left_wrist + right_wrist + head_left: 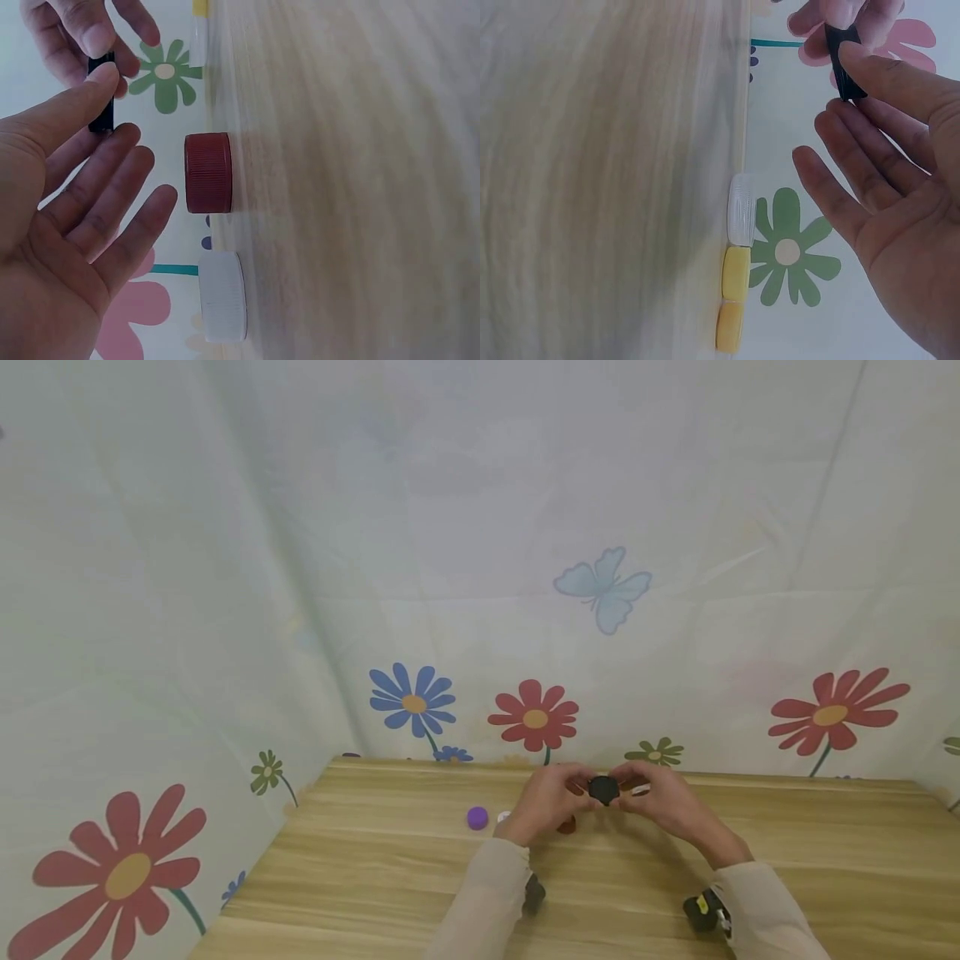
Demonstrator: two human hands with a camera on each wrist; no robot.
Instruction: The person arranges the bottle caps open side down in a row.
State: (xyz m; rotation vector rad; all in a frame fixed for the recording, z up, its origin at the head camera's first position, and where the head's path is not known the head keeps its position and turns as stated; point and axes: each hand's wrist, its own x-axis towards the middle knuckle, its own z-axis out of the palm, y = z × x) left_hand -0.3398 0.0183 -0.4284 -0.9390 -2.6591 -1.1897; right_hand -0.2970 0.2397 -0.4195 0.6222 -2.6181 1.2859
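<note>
Both hands meet above the far part of the table, with a small flat black piece (603,790) between them. My left hand (551,797) pinches its one side between thumb and forefinger, the other fingers spread loosely, as the left wrist view shows. From the opposite side my right hand (662,797) pinches the black piece (844,64) in the same manner. Edge-on, it looks thin and dark; fingertips cover part of it. On the table below the left hand stand a red ridged cap (208,173) and a white ridged cap (223,296).
A purple cap (477,817) sits left of the left hand. In the right wrist view a clear ridged cap (741,211), a yellow cap (736,274) and an orange-yellow cap (730,327) line up along the wooden table (375,860). Behind hangs a flowered cloth (480,527).
</note>
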